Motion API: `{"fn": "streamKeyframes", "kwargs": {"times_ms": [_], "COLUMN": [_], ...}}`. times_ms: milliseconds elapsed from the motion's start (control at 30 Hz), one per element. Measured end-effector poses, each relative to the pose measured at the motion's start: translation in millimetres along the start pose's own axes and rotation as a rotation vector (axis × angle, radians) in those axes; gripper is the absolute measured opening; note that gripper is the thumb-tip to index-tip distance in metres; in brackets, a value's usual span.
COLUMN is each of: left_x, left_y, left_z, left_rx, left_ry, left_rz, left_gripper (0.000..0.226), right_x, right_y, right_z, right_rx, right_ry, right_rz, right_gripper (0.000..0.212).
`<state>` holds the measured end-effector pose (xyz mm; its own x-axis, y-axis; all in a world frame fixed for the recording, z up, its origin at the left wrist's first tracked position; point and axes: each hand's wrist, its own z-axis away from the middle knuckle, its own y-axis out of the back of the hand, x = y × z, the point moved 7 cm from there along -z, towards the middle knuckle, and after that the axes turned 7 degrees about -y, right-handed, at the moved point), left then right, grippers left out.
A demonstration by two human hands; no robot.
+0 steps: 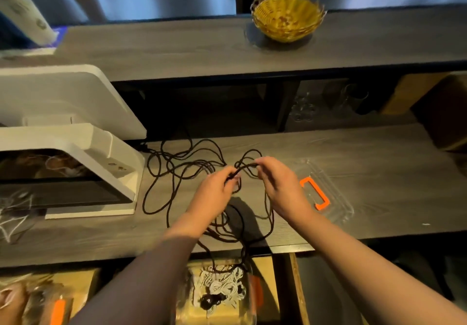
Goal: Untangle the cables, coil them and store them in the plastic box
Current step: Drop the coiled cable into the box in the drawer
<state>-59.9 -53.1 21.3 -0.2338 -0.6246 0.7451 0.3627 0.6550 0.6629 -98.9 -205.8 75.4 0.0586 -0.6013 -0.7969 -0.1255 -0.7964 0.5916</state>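
A long dark braided cable [174, 173] lies in loose tangled loops across the grey wooden counter [379, 152], with strands hanging over the front edge. My left hand [217, 188] pinches a strand of it near the middle. My right hand [278, 183] pinches the same stretch a little to the right, so a short length runs between the two hands. A clear plastic lid with an orange clip [316, 193] lies just right of my right hand. Below the counter edge a clear plastic box [217, 292] holds white coiled cables and a dark one.
A white point-of-sale machine [75, 163] stands at the left of the counter. A yellow woven basket [288, 17] sits on the upper shelf. Glassware [303, 107] stands in the recess behind. Another container with an orange clip [56, 312] is at the lower left.
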Motion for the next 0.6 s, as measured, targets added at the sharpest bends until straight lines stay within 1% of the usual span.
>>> {"fn": "streamKeyframes", "kwargs": {"times_ms": [100, 167, 200, 267, 300, 367, 433, 500, 600], "left_x": [-4.6, -6.9, -6.8, -3.1, -2.5, -2.9, -9.1, -12.9, -1.8], "left_y": [20.3, 31.0, 35.7, 44.6, 48.8, 59.7, 73.1, 90.1, 116.2], "left_z": [1.1, 5.3, 6.2, 3.4, 1.9, -0.5, -1.9, -2.2, -5.0], "left_rx": [0.083, 0.112, 0.113, 0.095, 0.082, 0.100, 0.140, 0.227, 0.348], "left_ry": [0.028, 0.047, 0.049, 0.028, 0.028, 0.047, 0.088, 0.104, 0.051], "left_rz": [0.003, 0.003, -0.040, -0.258, -0.363, -0.451, -0.402, -0.276, -0.123], "left_gripper": [0.014, 0.012, 0.010, 0.014, 0.018, 0.024, 0.022, 0.020, 0.021], "right_x": [-19.7, -32.4, -37.7, -45.7, -50.2, -58.9, -65.2, -62.9, -42.7], "right_y": [18.6, 26.0, 28.6, 33.5, 36.3, 43.9, 51.1, 54.5, 56.8], "right_z": [3.1, 6.9, 9.1, 13.9, 16.6, 21.7, 26.6, 28.4, 24.1], "right_rx": [0.062, 0.088, 0.103, 0.152, 0.181, 0.219, 0.234, 0.231, 0.232], "right_ry": [-0.029, -0.024, -0.022, -0.017, -0.014, -0.010, -0.010, -0.043, -0.186], "right_rz": [-0.139, -0.178, -0.199, -0.242, -0.259, -0.287, -0.292, -0.266, -0.234], "right_gripper": [0.015, 0.019, 0.023, 0.029, 0.029, 0.025, 0.022, 0.020, 0.016]}}
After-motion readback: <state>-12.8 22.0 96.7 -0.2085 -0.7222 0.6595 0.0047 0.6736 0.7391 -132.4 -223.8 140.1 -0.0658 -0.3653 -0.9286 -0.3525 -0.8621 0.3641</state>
